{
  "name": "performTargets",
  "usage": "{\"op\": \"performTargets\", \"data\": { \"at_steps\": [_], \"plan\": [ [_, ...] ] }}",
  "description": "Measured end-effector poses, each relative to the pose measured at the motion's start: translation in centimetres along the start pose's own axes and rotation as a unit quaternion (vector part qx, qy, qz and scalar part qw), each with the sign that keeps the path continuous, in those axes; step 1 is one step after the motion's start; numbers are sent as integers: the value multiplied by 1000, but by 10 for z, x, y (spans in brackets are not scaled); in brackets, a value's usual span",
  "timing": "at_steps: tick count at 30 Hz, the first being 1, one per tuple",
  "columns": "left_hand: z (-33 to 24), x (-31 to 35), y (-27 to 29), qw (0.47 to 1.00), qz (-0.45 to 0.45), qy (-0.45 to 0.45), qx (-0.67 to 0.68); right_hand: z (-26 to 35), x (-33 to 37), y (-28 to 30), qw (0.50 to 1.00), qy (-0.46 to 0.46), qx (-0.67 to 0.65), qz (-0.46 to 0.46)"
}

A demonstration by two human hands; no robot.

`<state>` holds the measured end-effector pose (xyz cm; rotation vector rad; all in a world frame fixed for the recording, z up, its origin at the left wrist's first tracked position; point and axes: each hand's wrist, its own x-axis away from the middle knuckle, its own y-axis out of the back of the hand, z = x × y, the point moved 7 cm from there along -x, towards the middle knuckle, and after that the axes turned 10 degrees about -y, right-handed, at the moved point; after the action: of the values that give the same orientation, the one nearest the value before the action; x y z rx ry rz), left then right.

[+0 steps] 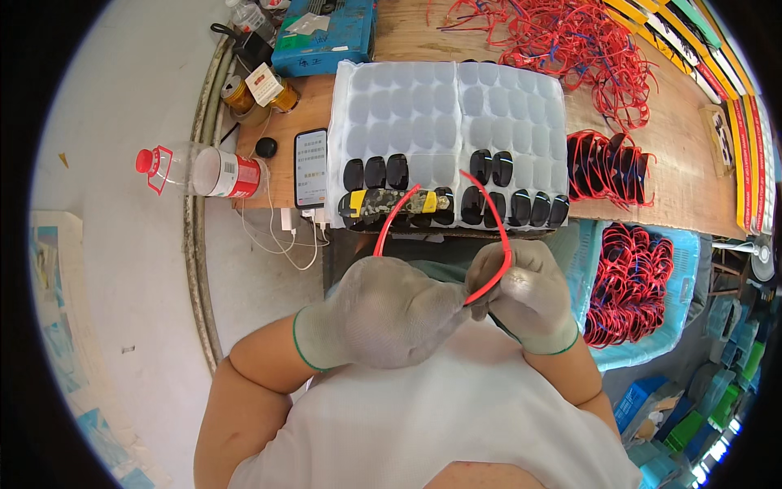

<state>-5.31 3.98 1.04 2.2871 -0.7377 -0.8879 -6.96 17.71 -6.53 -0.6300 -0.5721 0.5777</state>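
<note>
Grey work gloves cover both my hands. A red eyeglass frame (pixel 506 243) is held between them close to my chest, its two curved temples pointing away from me. My left hand (pixel 395 314) is closed on one side of it, the back of the glove hiding most of the front. On the other side my right hand (pixel 525 295) pinches the frame with bent fingers. Just beyond lies a white moulded tray (pixel 407 106) with rows of lens-shaped pockets. Dark lenses (pixel 375 172) stand in its nearer rows, and a camouflage-patterned strip with yellow bands (pixel 395 202) lies across its near edge.
Tangled red frames (pixel 562 49) are heaped at the far right; a row of red frames with dark lenses (pixel 609 169) lies nearer. A blue basket (pixel 687 281) holds more. Left are a phone (pixel 309 167), a cut plastic bottle (pixel 183 169), cans (pixel 237 95) and a blue box (pixel 326 41).
</note>
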Motion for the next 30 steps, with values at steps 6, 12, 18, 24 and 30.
{"op": "performTargets", "data": {
  "at_steps": [6, 12, 18, 24, 30],
  "plan": [
    [15, -4, 0, 997, 46, 52, 42, 15, 12, -5, 995, 24, 61, -71],
    [18, -9, 0, 974, 16, 117, 194, 24, 19, -14, 980, 48, 165, -103],
    [6, -15, 0, 977, 21, 143, 158, 24, 18, -13, 974, 21, 190, -124],
    [-6, -17, -1, 994, -34, 75, 66, 15, 14, -13, 988, 18, 135, -73],
    [8, -21, 4, 991, 103, 82, 20, 47, 7, -11, 921, 203, 278, -183]
  ]
}}
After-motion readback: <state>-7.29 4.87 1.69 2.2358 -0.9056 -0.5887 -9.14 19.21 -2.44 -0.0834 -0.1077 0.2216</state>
